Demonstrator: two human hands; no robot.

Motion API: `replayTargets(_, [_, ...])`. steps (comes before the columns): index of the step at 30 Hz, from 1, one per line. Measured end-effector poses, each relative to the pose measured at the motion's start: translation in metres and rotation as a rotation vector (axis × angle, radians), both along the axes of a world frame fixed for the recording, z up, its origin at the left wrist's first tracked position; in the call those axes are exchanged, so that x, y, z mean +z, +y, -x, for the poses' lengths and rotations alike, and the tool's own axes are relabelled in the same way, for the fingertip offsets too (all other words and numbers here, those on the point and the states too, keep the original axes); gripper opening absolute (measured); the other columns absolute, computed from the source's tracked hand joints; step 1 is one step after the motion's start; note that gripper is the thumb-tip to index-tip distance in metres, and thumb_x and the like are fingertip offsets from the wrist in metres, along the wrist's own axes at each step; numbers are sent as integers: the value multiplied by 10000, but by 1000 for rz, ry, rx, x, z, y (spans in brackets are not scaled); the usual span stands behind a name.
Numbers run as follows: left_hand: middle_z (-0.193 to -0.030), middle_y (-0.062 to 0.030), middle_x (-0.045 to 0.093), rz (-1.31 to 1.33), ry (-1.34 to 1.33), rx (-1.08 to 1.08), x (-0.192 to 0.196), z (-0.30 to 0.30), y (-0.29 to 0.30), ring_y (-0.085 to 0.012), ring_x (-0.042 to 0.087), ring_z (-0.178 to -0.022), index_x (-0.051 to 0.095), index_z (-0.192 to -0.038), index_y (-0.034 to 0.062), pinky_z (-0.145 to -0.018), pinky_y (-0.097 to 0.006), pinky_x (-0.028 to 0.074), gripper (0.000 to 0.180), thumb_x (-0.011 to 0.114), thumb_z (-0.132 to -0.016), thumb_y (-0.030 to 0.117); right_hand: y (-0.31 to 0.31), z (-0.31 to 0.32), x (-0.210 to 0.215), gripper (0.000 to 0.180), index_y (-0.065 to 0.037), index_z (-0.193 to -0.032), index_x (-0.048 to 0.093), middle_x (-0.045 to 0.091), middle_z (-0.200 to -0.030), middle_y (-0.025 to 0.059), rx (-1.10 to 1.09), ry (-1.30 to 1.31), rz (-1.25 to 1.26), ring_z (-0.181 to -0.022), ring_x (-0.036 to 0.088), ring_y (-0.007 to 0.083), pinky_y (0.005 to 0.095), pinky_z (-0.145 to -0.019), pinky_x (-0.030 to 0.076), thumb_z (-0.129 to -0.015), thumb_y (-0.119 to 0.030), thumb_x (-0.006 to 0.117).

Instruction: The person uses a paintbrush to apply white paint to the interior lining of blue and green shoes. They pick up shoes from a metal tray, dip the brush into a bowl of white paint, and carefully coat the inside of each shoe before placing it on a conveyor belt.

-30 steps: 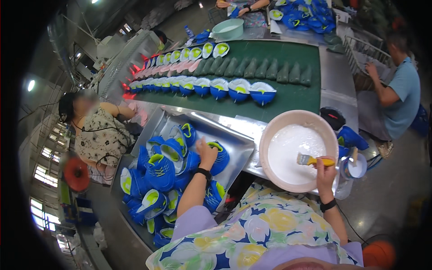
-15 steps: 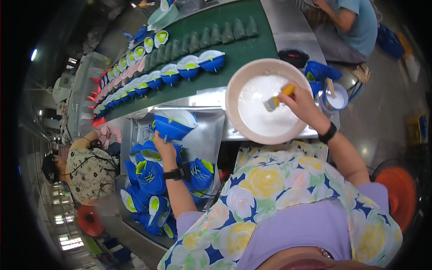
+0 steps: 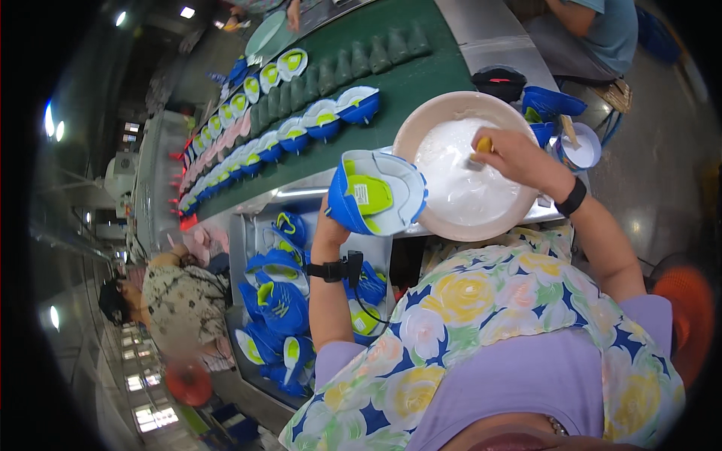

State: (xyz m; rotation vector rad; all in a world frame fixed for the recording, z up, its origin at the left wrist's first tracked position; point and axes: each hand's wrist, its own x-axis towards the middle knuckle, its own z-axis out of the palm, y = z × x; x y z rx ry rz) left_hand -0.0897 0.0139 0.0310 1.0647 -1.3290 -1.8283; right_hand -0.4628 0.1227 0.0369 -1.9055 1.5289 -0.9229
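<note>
My left hand [image 3: 329, 227] is closed on a blue shoe upper [image 3: 350, 199], held up beside the basin with its white and lime-green inside turned upward. Part of that hand is hidden behind the upper. Over the beige basin [image 3: 408, 134], my right hand [image 3: 519, 159] grips a brush by its yellow handle [image 3: 485, 143]. The brush's head is down at the white liquid [image 3: 466, 199] and hardly shows. Below my left forearm, several more blue uppers [image 3: 284, 307] lie heaped in a metal tray [image 3: 239, 239].
A green conveyor belt [image 3: 361, 92] carries rows of blue uppers [image 3: 323, 120] and dark shoe-shaped pieces [image 3: 361, 60]. Right of the basin stand a small white pot [image 3: 580, 155] and more blue uppers [image 3: 553, 101]. People sit at left and upper right. An orange fan [image 3: 688, 316] stands at right.
My left hand has brought the upper rightward, close to the basin, and turned its inside up. My right hand still holds the brush, whose head has gone lower toward the liquid.
</note>
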Motion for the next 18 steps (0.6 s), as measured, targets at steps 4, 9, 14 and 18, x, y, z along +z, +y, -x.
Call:
replayTargets(4, [-1198,-85,655,-27,-92,-70,-2,25,-14,-194,666,-1029,535,-1322,16,-875,-330,564,405,596,-945,151,-14,9,31,176,-42,-1039,615,669,-935,101,-11,-290,150,-836,652,205,278,-744,498,-923,-165,665])
replayTargets(9, [-1224,-100,643,-41,125,-88,4,70,-14,-208,661,-1051,537,-1307,25,-895,-348,563,377,556,-961,170,-26,13,32,202,-50,-1011,607,670,-906,109,-99,-294,243,-797,656,176,260,-667,503,-913,-201,698])
replayTargets(14, [-1267,-103,621,106,234,103,-5,86,-3,-224,642,-1102,521,-1325,34,-933,-359,547,377,501,-989,204,-19,11,28,251,-40,-947,586,662,-813,97,-230,-287,204,-662,642,153,238,-586,491,-889,-235,732])
replayTargets(18, [-1244,-106,626,230,333,244,-11,96,6,-232,643,-1091,539,-1304,27,-954,-357,534,361,497,-1000,217,-12,-8,17,378,36,-882,578,664,-707,125,-352,-484,103,-607,655,167,269,-532,491,-869,-310,730])
